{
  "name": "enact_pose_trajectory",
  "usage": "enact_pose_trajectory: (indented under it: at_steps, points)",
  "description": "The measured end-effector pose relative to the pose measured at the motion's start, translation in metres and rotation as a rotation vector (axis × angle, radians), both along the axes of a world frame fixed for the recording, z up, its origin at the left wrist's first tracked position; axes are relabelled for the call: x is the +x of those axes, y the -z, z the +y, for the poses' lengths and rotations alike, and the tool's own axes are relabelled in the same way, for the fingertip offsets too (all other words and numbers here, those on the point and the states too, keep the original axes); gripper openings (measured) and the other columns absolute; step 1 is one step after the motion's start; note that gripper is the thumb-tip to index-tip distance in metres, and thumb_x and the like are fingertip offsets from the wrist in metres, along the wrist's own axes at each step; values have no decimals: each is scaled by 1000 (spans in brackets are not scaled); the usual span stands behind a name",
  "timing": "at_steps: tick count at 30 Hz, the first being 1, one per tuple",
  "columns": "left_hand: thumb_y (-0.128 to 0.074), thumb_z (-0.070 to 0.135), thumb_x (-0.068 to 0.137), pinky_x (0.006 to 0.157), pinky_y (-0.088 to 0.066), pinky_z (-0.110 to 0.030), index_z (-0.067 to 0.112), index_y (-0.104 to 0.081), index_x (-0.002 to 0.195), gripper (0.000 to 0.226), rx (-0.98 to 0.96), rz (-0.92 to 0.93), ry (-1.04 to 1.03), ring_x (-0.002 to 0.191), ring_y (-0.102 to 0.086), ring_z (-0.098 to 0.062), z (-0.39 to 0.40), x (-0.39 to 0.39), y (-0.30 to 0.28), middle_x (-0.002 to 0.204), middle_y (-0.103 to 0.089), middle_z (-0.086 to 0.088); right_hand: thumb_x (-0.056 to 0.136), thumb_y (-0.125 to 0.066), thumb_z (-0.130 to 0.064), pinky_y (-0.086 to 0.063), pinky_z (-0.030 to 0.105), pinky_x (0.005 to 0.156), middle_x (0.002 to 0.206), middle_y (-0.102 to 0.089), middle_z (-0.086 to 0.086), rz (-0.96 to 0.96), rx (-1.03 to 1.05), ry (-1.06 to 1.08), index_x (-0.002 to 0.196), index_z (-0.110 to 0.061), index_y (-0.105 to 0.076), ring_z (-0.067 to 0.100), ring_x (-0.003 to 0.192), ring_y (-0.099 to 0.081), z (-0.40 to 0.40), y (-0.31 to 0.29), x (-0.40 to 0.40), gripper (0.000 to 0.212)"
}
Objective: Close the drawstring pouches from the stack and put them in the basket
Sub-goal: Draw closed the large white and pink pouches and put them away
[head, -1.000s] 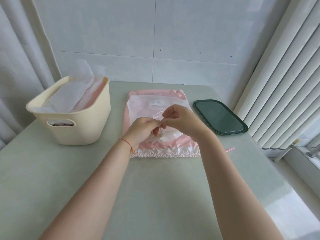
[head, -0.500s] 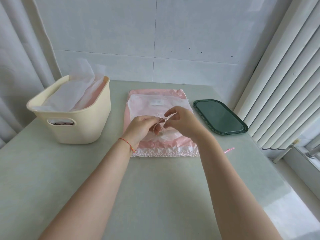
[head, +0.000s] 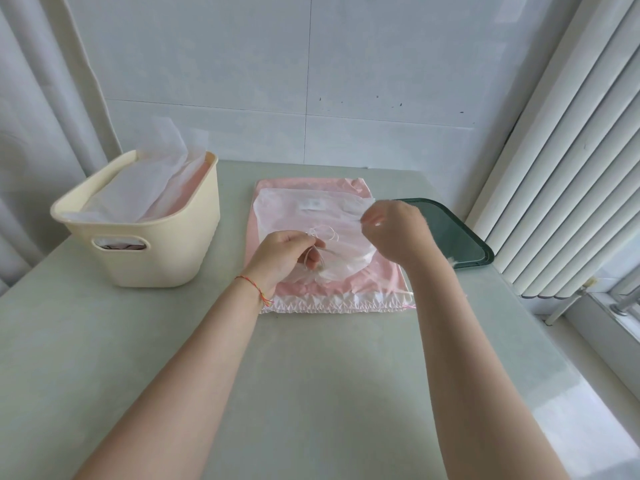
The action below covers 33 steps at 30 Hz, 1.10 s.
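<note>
Two bare forearms reach over a pale green desk (head: 311, 393). The left hand (head: 282, 259) curls its fingers around the gathered neck and thin white drawstring (head: 322, 233) of a translucent white pouch (head: 311, 216). The right hand (head: 394, 233) pinches the cord's other end, pulled toward the desk's right edge. The pouch lies on a pink stack (head: 367, 282) at the desk's middle. A cream basket (head: 156, 251) holding pouches stands near the back left corner; a dark green tray (head: 450, 233) sits at the right edge.
</note>
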State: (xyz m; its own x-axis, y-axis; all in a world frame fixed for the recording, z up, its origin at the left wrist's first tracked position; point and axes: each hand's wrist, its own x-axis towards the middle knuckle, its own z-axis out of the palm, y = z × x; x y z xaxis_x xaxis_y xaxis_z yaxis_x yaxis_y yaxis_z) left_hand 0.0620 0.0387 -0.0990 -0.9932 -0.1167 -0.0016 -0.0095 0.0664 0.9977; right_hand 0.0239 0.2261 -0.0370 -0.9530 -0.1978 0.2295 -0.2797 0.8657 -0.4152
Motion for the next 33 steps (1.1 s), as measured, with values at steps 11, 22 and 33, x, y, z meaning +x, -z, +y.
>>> enact_pose_trajectory:
  at_steps: [11, 22, 33]
  points:
    - [-68, 19, 89, 78, -50, -29, -4, -73, 82, 25, -10, 12, 13, 68, -61, -16, -4, -3, 5, 75, -69, -12, 87, -65, -19, -52, 28, 72, 82, -72, -1, -159, -30, -211, 95, -15, -74, 16, 85, -65, -36, 18, 9, 13]
    - [-78, 27, 78, 78, -57, -50, 15, -78, 93, 20, 56, -110, 68, 79, -68, -23, -7, 3, -2, 91, -74, -8, 80, -78, -35, -53, 33, 83, 88, -74, 1, -256, -62, -342, 80, -19, -76, 17, 88, -67, -28, 14, 14, 17]
    - [-76, -3, 78, 91, -56, -33, 20, -73, 84, 24, -111, 21, 24, 81, -68, -12, -1, 7, -10, 83, -73, -1, 88, -49, -7, -49, 25, 79, 98, -69, -5, -175, -141, -235, 99, -21, -70, 13, 92, -61, -30, 18, 8, 28]
